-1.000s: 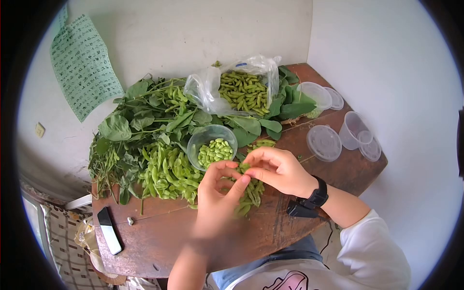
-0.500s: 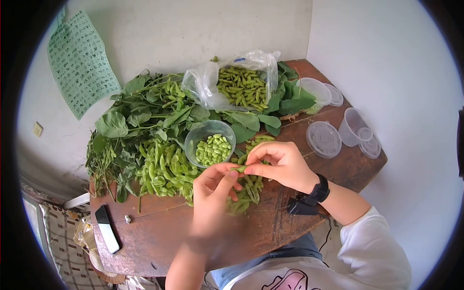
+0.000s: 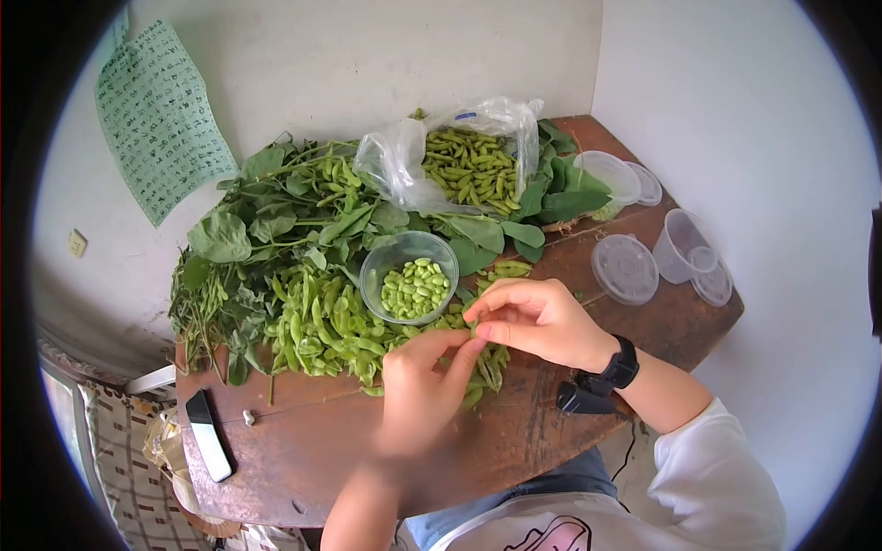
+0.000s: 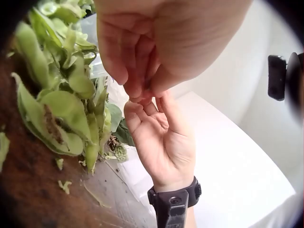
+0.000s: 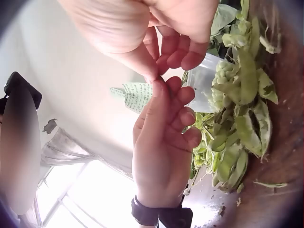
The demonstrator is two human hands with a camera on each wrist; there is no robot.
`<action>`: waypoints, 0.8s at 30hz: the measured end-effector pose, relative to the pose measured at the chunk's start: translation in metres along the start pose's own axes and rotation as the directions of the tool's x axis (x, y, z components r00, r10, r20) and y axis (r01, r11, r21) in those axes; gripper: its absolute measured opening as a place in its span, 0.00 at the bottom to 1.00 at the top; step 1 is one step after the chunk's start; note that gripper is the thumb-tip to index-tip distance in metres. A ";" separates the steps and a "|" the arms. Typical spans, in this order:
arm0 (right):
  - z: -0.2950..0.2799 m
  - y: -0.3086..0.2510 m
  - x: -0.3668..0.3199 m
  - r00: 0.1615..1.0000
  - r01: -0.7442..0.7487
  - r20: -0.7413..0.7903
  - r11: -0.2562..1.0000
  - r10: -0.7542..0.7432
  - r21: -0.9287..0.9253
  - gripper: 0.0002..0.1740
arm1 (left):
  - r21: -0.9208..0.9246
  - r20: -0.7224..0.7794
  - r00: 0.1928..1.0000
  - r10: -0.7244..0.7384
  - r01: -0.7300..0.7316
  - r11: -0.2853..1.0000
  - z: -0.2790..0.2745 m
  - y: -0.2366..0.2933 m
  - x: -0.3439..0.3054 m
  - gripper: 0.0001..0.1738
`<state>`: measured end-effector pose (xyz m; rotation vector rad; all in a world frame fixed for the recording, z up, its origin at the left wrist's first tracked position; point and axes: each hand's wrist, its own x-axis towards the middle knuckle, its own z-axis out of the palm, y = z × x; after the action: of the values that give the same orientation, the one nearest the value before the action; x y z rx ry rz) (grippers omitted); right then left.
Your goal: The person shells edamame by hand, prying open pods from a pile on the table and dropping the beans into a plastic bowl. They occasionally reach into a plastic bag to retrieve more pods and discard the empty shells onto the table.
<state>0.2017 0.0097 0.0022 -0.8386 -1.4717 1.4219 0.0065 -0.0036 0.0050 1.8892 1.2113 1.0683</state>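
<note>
My left hand (image 3: 423,376) and right hand (image 3: 537,323) meet fingertip to fingertip just in front of a clear plastic bowl (image 3: 368,286). Both pinch a small green soybean pod (image 3: 474,328), mostly hidden by the fingers. Shelled green beans (image 3: 415,290) lie in the bowl. In the left wrist view the left hand (image 4: 175,42) is bent over the right hand (image 4: 164,147), their tips touching. The right wrist view has the right hand (image 5: 128,28) above the left hand (image 5: 159,152). Flat, split-looking pods (image 3: 317,321) are heaped left of the bowl; more pods (image 3: 493,365) lie beneath the hands.
Leafy bean stalks (image 3: 220,237) cover the table's back left. Behind the bowl is a clear plastic bag (image 3: 397,170) of pods (image 3: 473,174). Plastic lids (image 3: 625,268) and a tub (image 3: 678,246) stand at right. A phone (image 3: 209,436) lies front left on the wooden table (image 3: 312,450).
The fingertips have drawn closer together around the pod, which showed more plainly half a second ago. My left hand has turned so its back faces up more. The bowl and heaps stay put.
</note>
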 end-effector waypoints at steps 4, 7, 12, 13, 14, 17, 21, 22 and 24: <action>0.001 -0.001 -0.002 0.998 0.068 0.019 0.997 -0.068 -0.023 0.13 | 0.063 -0.027 0.998 0.063 -0.061 0.996 0.002 -0.004 -0.001 0.08; 0.001 -0.004 -0.002 1.000 0.023 0.011 0.998 -0.022 -0.054 0.13 | 0.125 -0.038 0.988 0.151 -0.145 0.981 0.003 -0.005 0.000 0.07; 0.001 -0.001 -0.003 0.989 0.149 0.069 0.938 -0.134 -0.312 0.19 | 0.186 -0.020 0.974 0.224 -0.216 0.958 0.002 -0.007 -0.002 0.05; 0.001 -0.003 -0.002 0.987 0.157 0.076 0.934 -0.140 -0.322 0.19 | 0.184 -0.031 0.972 0.232 -0.223 0.957 0.002 -0.006 -0.001 0.05; 0.001 -0.005 -0.001 0.986 0.168 0.077 0.922 -0.151 -0.349 0.20 | 0.203 -0.019 0.976 0.218 -0.210 0.956 0.002 -0.005 -0.001 0.06; 0.008 -0.003 -0.007 0.982 0.188 0.059 0.923 -0.179 -0.335 0.21 | 0.205 -0.025 0.978 0.209 -0.199 0.958 0.003 -0.006 -0.003 0.06; 0.013 0.001 -0.005 0.981 0.173 -0.007 0.898 -0.192 -0.403 0.24 | 0.213 -0.072 0.972 0.222 -0.203 0.956 0.004 -0.005 -0.005 0.06; 0.013 0.005 -0.007 0.975 0.191 -0.028 0.902 -0.219 -0.387 0.25 | 0.212 -0.075 0.972 0.222 -0.202 0.956 0.004 -0.005 -0.005 0.06; 0.019 0.010 -0.008 0.973 0.177 -0.077 0.919 -0.217 -0.353 0.27 | 0.288 -0.051 0.963 0.266 -0.241 0.927 0.004 -0.005 -0.006 0.05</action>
<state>0.1860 -0.0033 -0.0075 -0.9373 -1.6912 0.9632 0.0064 -0.0080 -0.0026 2.2878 1.2447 1.1765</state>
